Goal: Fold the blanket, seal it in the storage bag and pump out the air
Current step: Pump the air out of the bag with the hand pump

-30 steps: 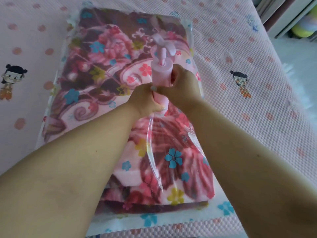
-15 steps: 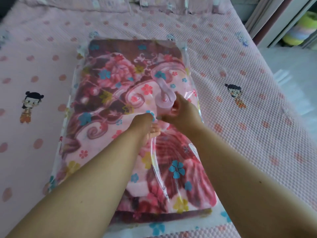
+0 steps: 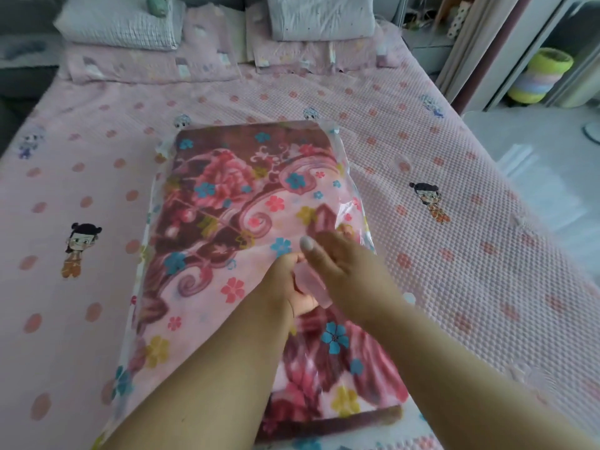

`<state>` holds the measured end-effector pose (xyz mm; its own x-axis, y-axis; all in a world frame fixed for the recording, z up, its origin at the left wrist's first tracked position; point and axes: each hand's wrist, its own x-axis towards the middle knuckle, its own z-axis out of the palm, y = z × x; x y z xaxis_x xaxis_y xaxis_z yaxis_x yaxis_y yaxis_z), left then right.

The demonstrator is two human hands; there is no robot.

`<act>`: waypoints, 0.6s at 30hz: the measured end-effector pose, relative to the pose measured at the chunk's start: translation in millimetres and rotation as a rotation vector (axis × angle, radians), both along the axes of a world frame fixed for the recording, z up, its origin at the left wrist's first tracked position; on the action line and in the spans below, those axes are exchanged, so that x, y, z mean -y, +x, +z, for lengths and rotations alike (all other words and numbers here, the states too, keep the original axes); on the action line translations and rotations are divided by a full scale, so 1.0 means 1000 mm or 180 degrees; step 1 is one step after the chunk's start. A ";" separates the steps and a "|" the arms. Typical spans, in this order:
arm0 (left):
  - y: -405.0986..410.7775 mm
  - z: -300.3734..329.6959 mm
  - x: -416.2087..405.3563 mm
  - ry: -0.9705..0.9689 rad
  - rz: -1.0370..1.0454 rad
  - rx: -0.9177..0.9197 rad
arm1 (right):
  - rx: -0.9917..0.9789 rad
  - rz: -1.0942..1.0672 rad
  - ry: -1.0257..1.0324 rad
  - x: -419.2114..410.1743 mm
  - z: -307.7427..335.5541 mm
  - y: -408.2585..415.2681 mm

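Observation:
The folded flowered blanket (image 3: 227,203) lies inside the clear storage bag (image 3: 147,228) in the middle of the bed. A pink hand pump (image 3: 310,285) stands on the bag's near half, mostly hidden by both hands. My left hand (image 3: 289,280) grips the pump's lower body from the left. My right hand (image 3: 344,264) covers the pump's top from the right, thumb raised; the handle is hidden beneath it. Plastic wrinkles shine beside the right hand.
The pink dotted bedspread (image 3: 454,254) with cartoon figures surrounds the bag. Two grey pillows (image 3: 120,24) lie at the head of the bed. At the right are the bed's edge, a wardrobe door (image 3: 480,53) and a stack of coloured rings (image 3: 535,76) on the floor.
The pump's handle stood high a second ago and is now pushed down under my right hand. The view has tilted up, showing the pillows.

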<state>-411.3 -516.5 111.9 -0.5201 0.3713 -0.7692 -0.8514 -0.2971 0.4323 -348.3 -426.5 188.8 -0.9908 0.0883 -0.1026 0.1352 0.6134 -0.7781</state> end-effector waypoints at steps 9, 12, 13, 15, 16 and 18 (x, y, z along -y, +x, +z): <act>0.005 -0.002 -0.002 -0.0071 -0.0014 0.0283 | 0.0721 0.0165 -0.0090 0.008 -0.022 0.023; 0.004 -0.012 0.000 -0.0311 -0.0029 0.0216 | 0.1190 -0.0057 -0.0986 0.013 -0.025 0.017; 0.005 -0.014 0.000 -0.0321 -0.0048 0.0190 | 0.1344 -0.0176 -0.1170 0.015 -0.026 0.014; 0.008 -0.020 -0.002 -0.0359 -0.0021 0.0152 | 0.1681 -0.0440 -0.1315 0.017 -0.025 0.008; 0.011 -0.021 -0.003 -0.0431 -0.0053 0.0156 | 0.1841 -0.0577 -0.1365 0.018 -0.024 0.006; 0.015 -0.026 -0.005 -0.0518 -0.0188 0.0118 | 0.1997 -0.0836 -0.1535 0.019 -0.024 0.009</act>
<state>-396.3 -511.3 85.8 -0.4711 0.2694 -0.8399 -0.8816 -0.1746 0.4385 -339.5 -445.5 164.5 -0.6904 0.1134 -0.7145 0.7234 0.1202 -0.6799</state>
